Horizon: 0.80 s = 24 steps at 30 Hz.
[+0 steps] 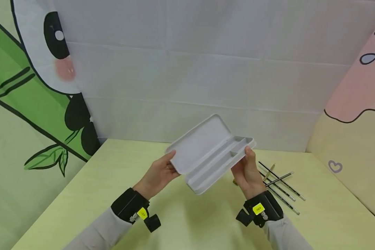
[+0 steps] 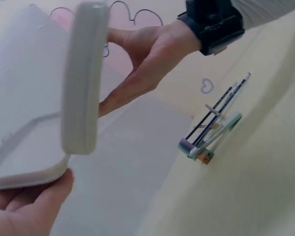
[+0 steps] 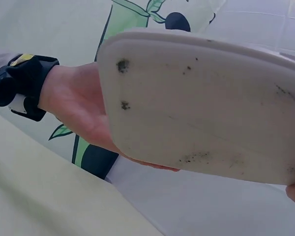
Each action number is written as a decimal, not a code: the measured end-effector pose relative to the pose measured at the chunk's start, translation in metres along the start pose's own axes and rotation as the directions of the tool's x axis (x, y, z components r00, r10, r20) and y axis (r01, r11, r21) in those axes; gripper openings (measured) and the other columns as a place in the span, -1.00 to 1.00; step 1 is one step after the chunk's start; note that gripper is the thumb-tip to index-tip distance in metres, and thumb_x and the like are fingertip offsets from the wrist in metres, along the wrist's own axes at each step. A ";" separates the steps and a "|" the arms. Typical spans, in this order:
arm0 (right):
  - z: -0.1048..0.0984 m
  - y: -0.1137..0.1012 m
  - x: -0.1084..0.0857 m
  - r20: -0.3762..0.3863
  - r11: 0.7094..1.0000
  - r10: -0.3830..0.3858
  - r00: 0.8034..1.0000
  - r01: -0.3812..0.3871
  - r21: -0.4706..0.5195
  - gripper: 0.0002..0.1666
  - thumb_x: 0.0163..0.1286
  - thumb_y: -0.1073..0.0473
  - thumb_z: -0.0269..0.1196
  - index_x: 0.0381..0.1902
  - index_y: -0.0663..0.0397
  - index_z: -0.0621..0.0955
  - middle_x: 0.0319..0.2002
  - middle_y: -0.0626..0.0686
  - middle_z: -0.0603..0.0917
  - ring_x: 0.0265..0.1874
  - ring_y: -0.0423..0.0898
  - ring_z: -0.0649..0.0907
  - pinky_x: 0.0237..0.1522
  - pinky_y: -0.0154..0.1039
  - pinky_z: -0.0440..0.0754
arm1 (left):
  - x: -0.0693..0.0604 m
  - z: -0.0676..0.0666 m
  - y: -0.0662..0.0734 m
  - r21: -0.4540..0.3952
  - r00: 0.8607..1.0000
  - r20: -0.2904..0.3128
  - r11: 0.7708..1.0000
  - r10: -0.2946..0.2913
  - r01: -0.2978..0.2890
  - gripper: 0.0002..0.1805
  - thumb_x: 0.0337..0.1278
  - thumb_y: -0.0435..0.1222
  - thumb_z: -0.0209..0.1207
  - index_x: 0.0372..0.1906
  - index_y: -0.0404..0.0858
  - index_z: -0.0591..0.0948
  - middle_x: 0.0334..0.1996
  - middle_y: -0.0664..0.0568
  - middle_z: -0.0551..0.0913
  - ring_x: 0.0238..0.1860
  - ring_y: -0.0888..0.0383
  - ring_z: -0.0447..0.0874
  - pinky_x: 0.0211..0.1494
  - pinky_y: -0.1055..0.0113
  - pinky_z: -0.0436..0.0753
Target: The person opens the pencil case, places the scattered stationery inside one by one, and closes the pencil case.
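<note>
A white pencil case [image 1: 203,158] is held up above the table, its lid swung back and its divided tray facing the head camera with nothing in it. The left hand [image 1: 159,173] grips the lid side, thumb on the inner face and fingers behind. On the tray's far end, the right hand [image 1: 248,172] holds the edge with its thumb on the rim; its other fingers are mostly hidden. Dark smudges mark the underside of the case [image 3: 201,108] in the right wrist view.
Several pencils [image 1: 282,194] lie crossed on the pale yellow table [image 1: 137,159], right of the right hand. Small items, one an orange-printed block [image 2: 205,157], sit by them in the left wrist view. A white cloth wall [image 1: 190,69] stands behind.
</note>
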State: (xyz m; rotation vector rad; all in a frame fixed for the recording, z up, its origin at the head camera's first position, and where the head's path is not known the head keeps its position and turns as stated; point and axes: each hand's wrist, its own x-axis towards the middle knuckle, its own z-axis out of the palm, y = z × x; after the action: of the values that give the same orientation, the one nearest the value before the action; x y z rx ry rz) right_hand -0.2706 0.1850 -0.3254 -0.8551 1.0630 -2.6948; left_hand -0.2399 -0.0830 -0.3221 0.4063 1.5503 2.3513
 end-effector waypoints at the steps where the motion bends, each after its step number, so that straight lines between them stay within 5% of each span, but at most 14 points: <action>1: 0.000 0.000 0.000 -0.022 1.000 0.000 1.000 0.000 0.013 -0.47 0.36 -0.11 0.17 0.20 -0.20 0.28 0.07 -0.10 0.45 0.05 -0.20 0.50 0.23 -0.34 0.51 | -0.001 0.004 -0.001 0.061 0.997 -0.064 0.998 0.039 -0.035 -0.44 0.47 -0.11 -0.13 0.41 -0.29 0.18 0.16 -0.05 0.44 0.09 0.19 0.53 0.16 0.37 0.59; 4: 0.001 0.001 -0.001 -0.090 0.998 0.010 0.996 -0.004 0.069 -0.43 0.34 -0.15 0.18 0.22 -0.23 0.27 0.07 -0.11 0.43 0.05 -0.23 0.52 0.24 -0.39 0.49 | -0.001 0.014 -0.003 0.168 0.966 -0.227 0.982 0.124 -0.087 -0.49 0.37 -0.26 0.03 0.33 -0.41 0.35 0.18 -0.13 0.52 0.01 0.26 0.62 0.17 0.41 0.60; 7: 0.003 0.002 -0.001 -0.137 0.995 0.018 0.990 -0.004 0.104 -0.38 0.31 -0.18 0.20 0.23 -0.24 0.25 0.07 -0.10 0.42 0.04 -0.24 0.54 0.23 -0.41 0.49 | 0.000 0.020 -0.005 0.177 0.929 -0.329 0.977 0.172 -0.118 -0.51 0.31 -0.34 0.10 0.30 -0.40 0.41 0.27 -0.21 0.48 0.02 0.26 0.64 0.20 0.36 0.59; 16: 0.007 0.004 -0.003 -0.149 0.992 0.021 0.989 -0.002 0.126 -0.35 0.28 -0.18 0.24 0.22 -0.22 0.25 0.06 -0.10 0.43 0.03 -0.23 0.53 0.22 -0.41 0.49 | 0.006 0.025 -0.009 0.197 0.877 -0.437 0.973 0.199 -0.123 -0.51 0.19 -0.45 0.18 0.24 -0.45 0.45 0.21 -0.31 0.53 -0.03 0.21 0.67 0.17 0.27 0.63; 24: 0.007 0.005 -0.003 -0.141 0.997 -0.006 0.990 0.017 0.075 -0.34 0.29 -0.16 0.23 0.24 -0.24 0.23 0.07 -0.11 0.43 0.06 -0.23 0.52 0.24 -0.41 0.49 | 0.008 0.024 -0.011 0.170 0.849 -0.494 0.978 0.187 -0.117 -0.56 0.19 -0.46 0.17 0.18 -0.51 0.49 0.18 -0.32 0.54 -0.11 0.21 0.69 0.02 0.39 0.69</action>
State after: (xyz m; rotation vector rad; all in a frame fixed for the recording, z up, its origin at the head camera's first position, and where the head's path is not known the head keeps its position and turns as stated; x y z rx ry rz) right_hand -0.2647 0.1776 -0.3261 -0.6696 0.9769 -2.8204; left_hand -0.2368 -0.0555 -0.3228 -0.0884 1.9764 2.6297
